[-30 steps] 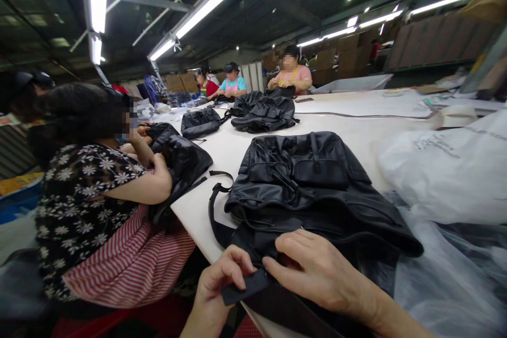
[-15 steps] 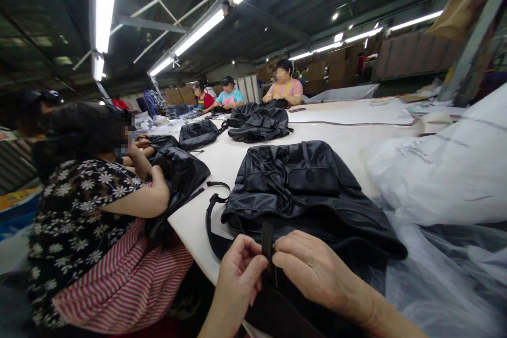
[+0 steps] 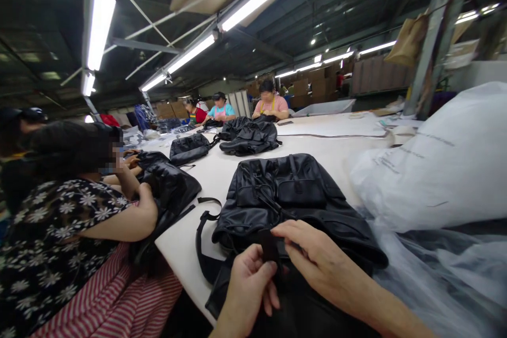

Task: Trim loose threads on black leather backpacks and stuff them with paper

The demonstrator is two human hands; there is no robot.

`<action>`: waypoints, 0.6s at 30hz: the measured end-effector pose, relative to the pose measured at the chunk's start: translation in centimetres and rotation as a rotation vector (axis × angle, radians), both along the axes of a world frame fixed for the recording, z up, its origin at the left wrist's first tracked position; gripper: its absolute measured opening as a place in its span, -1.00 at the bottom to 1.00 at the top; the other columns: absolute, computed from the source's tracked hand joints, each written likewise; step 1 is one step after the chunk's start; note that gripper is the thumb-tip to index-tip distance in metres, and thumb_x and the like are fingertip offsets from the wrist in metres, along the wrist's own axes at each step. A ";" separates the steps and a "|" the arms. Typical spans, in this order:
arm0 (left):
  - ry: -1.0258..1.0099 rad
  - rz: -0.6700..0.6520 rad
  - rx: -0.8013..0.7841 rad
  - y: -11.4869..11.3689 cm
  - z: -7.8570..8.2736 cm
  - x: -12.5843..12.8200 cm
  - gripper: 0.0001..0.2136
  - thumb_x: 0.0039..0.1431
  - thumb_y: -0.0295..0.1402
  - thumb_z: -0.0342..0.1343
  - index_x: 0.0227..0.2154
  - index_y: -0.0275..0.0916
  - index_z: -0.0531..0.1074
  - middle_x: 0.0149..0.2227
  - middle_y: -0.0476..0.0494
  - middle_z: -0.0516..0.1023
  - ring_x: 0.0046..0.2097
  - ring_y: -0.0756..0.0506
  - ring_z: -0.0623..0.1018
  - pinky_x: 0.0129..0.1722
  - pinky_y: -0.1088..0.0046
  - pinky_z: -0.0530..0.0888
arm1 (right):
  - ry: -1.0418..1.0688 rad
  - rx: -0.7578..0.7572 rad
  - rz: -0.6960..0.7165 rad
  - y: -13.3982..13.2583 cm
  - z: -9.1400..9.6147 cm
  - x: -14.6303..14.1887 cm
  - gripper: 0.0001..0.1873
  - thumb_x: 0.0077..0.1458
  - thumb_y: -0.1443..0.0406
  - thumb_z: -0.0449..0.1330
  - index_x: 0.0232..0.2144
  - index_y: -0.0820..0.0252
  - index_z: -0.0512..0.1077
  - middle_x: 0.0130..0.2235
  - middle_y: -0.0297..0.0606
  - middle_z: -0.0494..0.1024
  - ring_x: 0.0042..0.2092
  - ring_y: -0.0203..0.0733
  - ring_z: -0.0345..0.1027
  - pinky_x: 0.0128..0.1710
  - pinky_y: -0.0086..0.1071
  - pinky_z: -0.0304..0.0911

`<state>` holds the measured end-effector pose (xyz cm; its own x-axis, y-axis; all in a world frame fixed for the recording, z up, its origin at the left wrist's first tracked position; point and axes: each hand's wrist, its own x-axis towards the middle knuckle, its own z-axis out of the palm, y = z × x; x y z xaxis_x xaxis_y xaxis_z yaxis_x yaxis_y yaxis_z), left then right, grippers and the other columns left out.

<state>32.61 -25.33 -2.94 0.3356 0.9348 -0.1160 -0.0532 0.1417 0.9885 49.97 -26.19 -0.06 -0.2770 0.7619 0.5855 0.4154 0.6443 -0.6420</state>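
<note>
A black leather-like backpack (image 3: 293, 195) lies on the white table in front of me, its front pockets facing up and its opening towards me. In my left hand (image 3: 249, 285) a short black strap (image 3: 269, 247) is pinched between thumb and fingers, its end pointing up. My right hand (image 3: 320, 259) reaches in from the right, its fingertips at the strap's upper end; its thumb is hidden. Below both hands hangs a dark part of the bag (image 3: 304, 306). A shoulder strap with a buckle (image 3: 201, 232) curls out on the backpack's left side.
A large white plastic bag (image 3: 443, 169) and clear plastic sheeting (image 3: 431, 269) crowd the right. At left, a person in a flowered top (image 3: 79, 216) handles another black backpack (image 3: 170, 185). More backpacks (image 3: 249, 134) lie farther along the table (image 3: 180, 245), where several people sit.
My view has turned slightly right, so the scene sits farther left. The right hand's fingers have shifted from the strap's side to its upper end. My left hand keeps its pinch.
</note>
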 end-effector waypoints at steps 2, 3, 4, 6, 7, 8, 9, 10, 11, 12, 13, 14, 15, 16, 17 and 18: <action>-0.008 0.095 0.119 0.3 -0.4 1.5 -0.60 0.02 -0.09 0.22 -0.25 -0.34 0.38 -0.48 -0.05 0.54 -0.69 0.09 0.42 -0.75 0.68 0.28 | 0.072 -0.093 0.036 -0.2 0.7 0.4 -0.73 0.19 0.45 0.02 -0.20 0.16 0.49 -0.15 -0.21 0.52 -0.12 -0.20 0.42 -0.09 -0.35 0.35; -0.011 0.131 0.169 0.5 -0.4 2.2 -0.61 0.04 -0.08 0.21 -0.26 -0.34 0.38 -0.49 -0.04 0.53 -0.66 0.07 0.45 -0.71 0.65 0.33 | 0.120 -0.112 0.041 -0.3 0.9 0.4 -0.75 0.20 0.42 0.03 -0.24 0.16 0.50 -0.15 -0.22 0.51 -0.14 -0.22 0.42 -0.12 -0.38 0.35; -0.013 0.158 0.207 0.7 -0.4 2.8 -0.62 0.07 -0.08 0.21 -0.27 -0.33 0.39 -0.49 -0.05 0.53 -0.63 0.05 0.47 -0.67 0.63 0.37 | 0.176 -0.114 0.028 -0.3 1.0 0.3 -0.76 0.21 0.38 0.03 -0.27 0.17 0.51 -0.16 -0.21 0.50 -0.15 -0.23 0.42 -0.15 -0.40 0.36; -0.048 0.186 0.252 1.1 -0.5 3.8 -0.66 0.08 -0.10 0.22 -0.31 -0.31 0.40 -0.48 -0.04 0.53 -0.57 0.02 0.52 -0.59 0.59 0.43 | 0.295 -0.167 -0.003 -0.2 0.7 -0.1 -0.77 0.24 0.29 0.04 -0.31 0.18 0.50 -0.26 -0.23 0.50 -0.28 -0.25 0.41 -0.30 -0.44 0.36; -0.084 0.194 0.265 1.3 -0.6 4.2 -0.68 0.06 -0.11 0.25 -0.33 -0.30 0.41 -0.48 -0.04 0.53 -0.53 0.01 0.53 -0.54 0.58 0.44 | 0.357 -0.245 0.004 -0.1 0.4 -0.4 -0.74 0.26 0.22 0.03 -0.32 0.19 0.48 -0.33 -0.25 0.49 -0.36 -0.27 0.39 -0.41 -0.46 0.34; -0.126 0.202 0.268 1.6 -0.8 4.4 -0.68 0.03 -0.12 0.28 -0.35 -0.29 0.43 -0.49 -0.03 0.53 -0.50 -0.01 0.53 -0.51 0.58 0.45 | 0.420 -0.349 0.025 0.1 0.1 -0.7 -0.71 0.26 0.15 0.04 -0.34 0.20 0.45 -0.38 -0.28 0.48 -0.43 -0.30 0.37 -0.49 -0.49 0.31; -0.167 0.209 0.268 1.8 -1.0 4.7 -0.68 0.01 -0.13 0.30 -0.36 -0.29 0.44 -0.50 -0.03 0.52 -0.47 -0.02 0.53 -0.49 0.57 0.45 | 0.476 -0.456 0.054 0.2 -0.3 -1.0 -0.67 0.25 0.08 0.06 -0.36 0.20 0.43 -0.42 -0.30 0.48 -0.46 -0.32 0.35 -0.52 -0.50 0.30; -0.199 0.219 0.266 2.0 -1.3 4.8 -0.69 -0.02 -0.14 0.32 -0.37 -0.28 0.45 -0.51 -0.03 0.52 -0.45 -0.04 0.54 -0.47 0.55 0.45 | 0.525 -0.547 0.076 0.3 -0.6 -1.3 -0.62 0.22 0.02 0.08 -0.38 0.21 0.40 -0.45 -0.32 0.48 -0.47 -0.32 0.36 -0.52 -0.51 0.31; -0.215 0.229 0.265 2.2 -1.6 4.9 -0.70 -0.03 -0.16 0.32 -0.37 -0.28 0.46 -0.50 -0.05 0.54 -0.41 -0.07 0.55 -0.44 0.53 0.47 | 0.566 -0.613 0.081 0.5 -1.0 -1.5 -0.58 0.17 -0.03 0.12 -0.40 0.22 0.38 -0.46 -0.32 0.48 -0.46 -0.32 0.39 -0.50 -0.51 0.34; -0.215 0.239 0.263 2.4 -1.9 5.0 -0.73 -0.02 -0.19 0.31 -0.36 -0.28 0.47 -0.47 -0.08 0.56 -0.38 -0.09 0.57 -0.40 0.50 0.49 | 0.599 -0.657 0.066 0.7 -1.2 -1.6 -0.55 0.11 -0.07 0.17 -0.41 0.22 0.37 -0.45 -0.32 0.49 -0.44 -0.30 0.42 -0.46 -0.48 0.38; -0.207 0.252 0.264 2.5 -2.2 4.9 -0.76 0.00 -0.22 0.29 -0.34 -0.28 0.48 -0.44 -0.10 0.58 -0.34 -0.11 0.58 -0.34 0.46 0.51 | 0.629 -0.696 0.040 0.9 -1.4 -1.7 -0.53 0.03 -0.09 0.22 -0.39 0.21 0.37 -0.46 -0.34 0.49 -0.43 -0.28 0.45 -0.44 -0.46 0.41; -0.199 0.266 0.271 2.6 -2.6 4.9 -0.78 0.01 -0.25 0.27 -0.33 -0.28 0.49 -0.40 -0.13 0.60 -0.31 -0.13 0.59 -0.27 0.43 0.51 | 0.657 -0.739 0.014 1.0 -1.6 -1.6 -0.52 -0.04 -0.09 0.27 -0.35 0.21 0.36 -0.47 -0.36 0.48 -0.44 -0.26 0.47 -0.45 -0.44 0.42; -0.191 0.282 0.279 2.7 -2.9 4.8 -0.80 0.02 -0.28 0.25 -0.32 -0.28 0.49 -0.36 -0.15 0.62 -0.27 -0.14 0.60 -0.21 0.40 0.51 | 0.687 -0.789 -0.009 1.2 -1.7 -1.6 -0.49 -0.09 -0.07 0.30 -0.30 0.19 0.35 -0.47 -0.39 0.47 -0.45 -0.24 0.48 -0.47 -0.44 0.42; -0.184 0.300 0.282 2.7 -3.3 4.7 -0.81 0.03 -0.30 0.23 -0.31 -0.28 0.48 -0.33 -0.16 0.62 -0.25 -0.15 0.60 -0.18 0.38 0.51 | 0.719 -0.838 -0.023 1.3 -1.7 -1.5 -0.47 -0.12 -0.04 0.33 -0.25 0.18 0.32 -0.47 -0.42 0.47 -0.45 -0.23 0.49 -0.48 -0.43 0.43; -0.178 0.313 0.287 2.8 -3.6 4.6 -0.82 0.04 -0.31 0.22 -0.30 -0.27 0.48 -0.31 -0.17 0.63 -0.23 -0.16 0.60 -0.15 0.37 0.50 | 0.746 -0.881 -0.027 1.4 -1.7 -1.3 -0.46 -0.14 0.01 0.35 -0.21 0.17 0.29 -0.47 -0.44 0.46 -0.45 -0.23 0.51 -0.47 -0.43 0.43; -0.169 0.319 0.294 2.8 -3.8 4.5 -0.83 0.04 -0.32 0.20 -0.30 -0.27 0.47 -0.30 -0.17 0.63 -0.22 -0.16 0.60 -0.14 0.36 0.50 | 0.770 -0.918 -0.026 1.4 -1.7 -1.2 -0.45 -0.16 0.05 0.36 -0.19 0.17 0.26 -0.48 -0.47 0.45 -0.44 -0.24 0.51 -0.46 -0.43 0.44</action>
<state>37.11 -22.52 -6.76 0.0174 0.9794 0.2014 -0.2123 -0.1932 0.9579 48.77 -24.78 -1.79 -0.0710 0.9822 -0.1740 -0.2733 -0.1869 -0.9436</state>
